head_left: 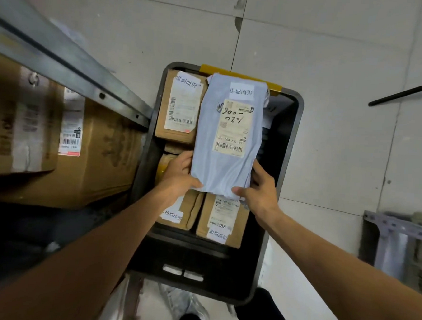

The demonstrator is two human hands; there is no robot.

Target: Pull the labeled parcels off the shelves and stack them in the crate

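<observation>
1. On the far left, big cardboard boxes [94, 152] are sitting under a metal shelf rail [70, 59]. One is showing a white barcode label [71, 129].
2. Just right of the shelf, a black crate [199, 258] is standing on the pale tiled floor [335, 56], with a yellow bar [240, 74] running along its far rim.
3. Inside the crate, a labeled brown parcel [178, 106] is lying in the far left corner. Two more brown parcels [222, 222] are lying side by side nearer the person.
4. The left hand [179, 175] is gripping the near left corner of a grey-blue mailer bag [211, 145], with the thumb lying on top and the fingers curling at its left edge.
5. The mailer is hanging lengthwise over the crate, label up, overlapping the brown parcels. Whether it is touching them cannot be told.
6. The right hand [262, 187] is clamping the mailer's near right corner, thumb on top and fingers reaching along the right edge.
7. Further right, a thin black rod [406, 92] is lying on the floor, and a grey metal rack [398, 228] is standing at the edge of the view.
</observation>
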